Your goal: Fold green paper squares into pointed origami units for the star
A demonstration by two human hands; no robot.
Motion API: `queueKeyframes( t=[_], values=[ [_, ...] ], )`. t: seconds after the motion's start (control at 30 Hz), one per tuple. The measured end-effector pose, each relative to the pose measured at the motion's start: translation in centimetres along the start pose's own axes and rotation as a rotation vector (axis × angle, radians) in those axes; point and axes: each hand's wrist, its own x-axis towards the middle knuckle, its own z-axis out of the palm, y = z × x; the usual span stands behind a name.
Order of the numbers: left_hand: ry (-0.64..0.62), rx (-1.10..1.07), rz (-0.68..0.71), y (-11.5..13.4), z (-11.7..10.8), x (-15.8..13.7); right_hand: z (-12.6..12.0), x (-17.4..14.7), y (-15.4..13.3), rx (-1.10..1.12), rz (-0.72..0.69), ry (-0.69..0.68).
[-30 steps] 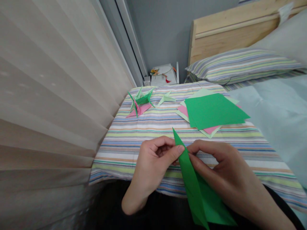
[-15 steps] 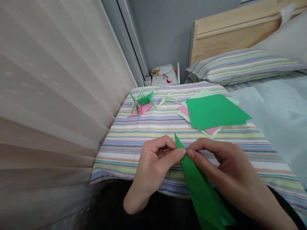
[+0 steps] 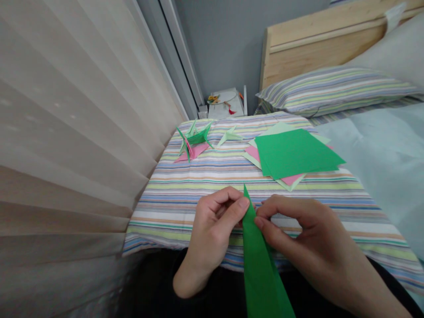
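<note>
A folded sheet of green paper (image 3: 260,265) runs from its narrow pointed tip down past the bottom edge of the view. My left hand (image 3: 215,234) is closed, pinching the paper's left edge just below the tip between thumb and fingers. On the opposite edge, slightly lower, the thumb and forefinger of my right hand (image 3: 304,238) pinch the paper too. The fingers behind the sheet are partly hidden. Both hands are above the near part of the striped cloth (image 3: 159,216).
Beyond my hands lies a stack of green, pink and pale green paper sheets (image 3: 298,152). Folded paper pieces (image 3: 198,138) and a pale green folded piece (image 3: 229,136) sit at the far left. A pleated curtain (image 3: 82,132) borders the left; a striped pillow (image 3: 331,90) rests behind.
The paper's lower part has swung left and its tip stands more upright. My left thumb has slid up toward the tip, and the two hands' fingertips are now slightly farther apart.
</note>
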Motion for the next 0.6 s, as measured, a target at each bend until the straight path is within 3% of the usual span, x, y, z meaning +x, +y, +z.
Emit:
queueKeyframes(
  t=[0.17,0.37,0.6],
  values=[
    [-0.023,-0.023,0.0,-0.09,-0.19,-0.16,0.16,-0.3,-0.3,-0.059,-0.055,0.022],
    [0.046,-0.033,0.002,-0.51,-0.32,0.09,0.42,-0.41,-0.48,-0.136,-0.099,0.049],
    [0.0,-0.025,-0.012,-0.14,-0.32,0.0,0.58,-0.68,-0.66,-0.151,-0.114,0.067]
  ],
)
